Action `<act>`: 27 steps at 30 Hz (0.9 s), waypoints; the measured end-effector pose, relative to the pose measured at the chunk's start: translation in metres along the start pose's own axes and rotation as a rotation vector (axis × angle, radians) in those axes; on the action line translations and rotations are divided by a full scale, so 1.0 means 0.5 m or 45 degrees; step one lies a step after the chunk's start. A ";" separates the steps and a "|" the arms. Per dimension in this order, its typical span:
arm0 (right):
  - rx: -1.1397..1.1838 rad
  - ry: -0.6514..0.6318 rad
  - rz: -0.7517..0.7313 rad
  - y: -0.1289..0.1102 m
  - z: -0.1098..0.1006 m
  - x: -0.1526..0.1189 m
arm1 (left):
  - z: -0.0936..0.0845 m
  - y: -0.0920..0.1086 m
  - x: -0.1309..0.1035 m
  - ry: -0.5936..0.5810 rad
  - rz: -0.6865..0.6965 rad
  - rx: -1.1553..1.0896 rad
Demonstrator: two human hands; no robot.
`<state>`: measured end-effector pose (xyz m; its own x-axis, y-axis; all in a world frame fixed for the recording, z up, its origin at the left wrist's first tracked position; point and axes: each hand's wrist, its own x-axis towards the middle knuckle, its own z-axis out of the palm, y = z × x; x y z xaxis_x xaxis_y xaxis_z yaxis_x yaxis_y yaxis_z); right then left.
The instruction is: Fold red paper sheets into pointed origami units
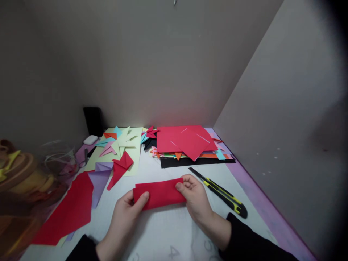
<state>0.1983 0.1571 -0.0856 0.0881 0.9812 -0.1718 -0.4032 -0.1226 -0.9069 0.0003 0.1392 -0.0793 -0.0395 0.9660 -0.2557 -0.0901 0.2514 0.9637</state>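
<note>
A folded strip of red paper (161, 194) is held up above the white tabletop sheet, its long side running left to right. My left hand (129, 210) pinches its left end, thumb on the front face. At the right end my right hand (195, 197) grips it, thumb in front and fingers curled behind. The layers are slightly offset along the top left edge. Just right of my right hand lies a yellow and black box cutter (220, 192), blade showing. A folded red paper piece (121, 168) lies beyond my left hand.
Behind are red sheets (174, 139) stacked over coloured and black paper (190, 162). Folded pale green pieces (126, 139), a purple folded piece (99, 181) and a large red sheet (72, 214) lie left. A jar (24, 174), black phone-like object (93, 120) and walls surround the table.
</note>
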 end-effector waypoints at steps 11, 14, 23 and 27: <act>0.078 -0.015 0.029 0.005 0.000 0.001 | -0.003 -0.005 0.000 -0.049 -0.015 -0.040; 0.079 -0.010 0.029 0.006 -0.001 0.002 | -0.001 -0.005 0.001 -0.037 -0.012 -0.067; 0.111 0.071 0.022 -0.007 -0.006 0.002 | 0.001 0.002 -0.002 0.175 0.066 -0.071; 0.133 0.076 0.030 -0.009 -0.010 -0.001 | -0.001 0.008 -0.001 0.277 0.084 -0.073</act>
<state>0.2047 0.1567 -0.0834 0.1299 0.9673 -0.2180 -0.4985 -0.1264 -0.8576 -0.0006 0.1396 -0.0754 -0.2605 0.9426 -0.2089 -0.1366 0.1782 0.9745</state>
